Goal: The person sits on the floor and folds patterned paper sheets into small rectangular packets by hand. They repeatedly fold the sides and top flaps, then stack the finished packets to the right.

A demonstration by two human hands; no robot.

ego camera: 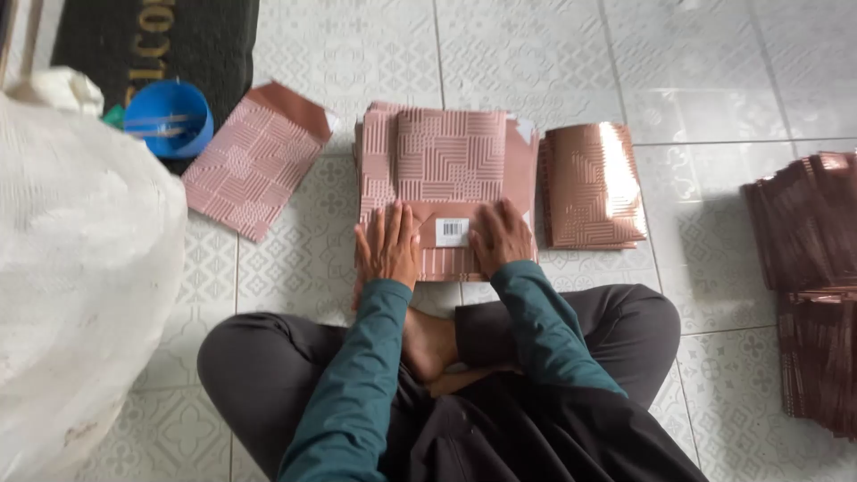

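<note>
**Copper-pink paper bags pressed flat on a tiled floor**

Copper-pink embossed paper made up the stack of flat bags (446,183) lying on the pale patterned floor tiles (714,80), directly in front of the seated person's crossed legs. The left hand (387,247) and the right hand (500,236) both lay palm-down on the near edge of the top bag, fingers spread open and flat, gripping nothing, one on either side of a small white rectangular barcode label (452,232) stuck on the folded bottom flap.

The bags looked light, thin and fairly stiff along their creases, though likely to bend or crumple if pinched hard. The glossy ribbed surface seemed slippery, so the stack would probably slide apart unless taken by both long edges or lifted from beneath with flat palms.

To the left, a single bag (254,161) lay apart at an angle, its plain flap turned up. Just right of the stack sat a shinier pile of bags (589,186), catching the light. Well to the right, darker brown bundles (812,286) stood in rows. At the far left a blue round tub (170,118) rested against a dark doormat (178,40) with gold lettering, and a large white woven sack (76,286) filled the near left.
</note>
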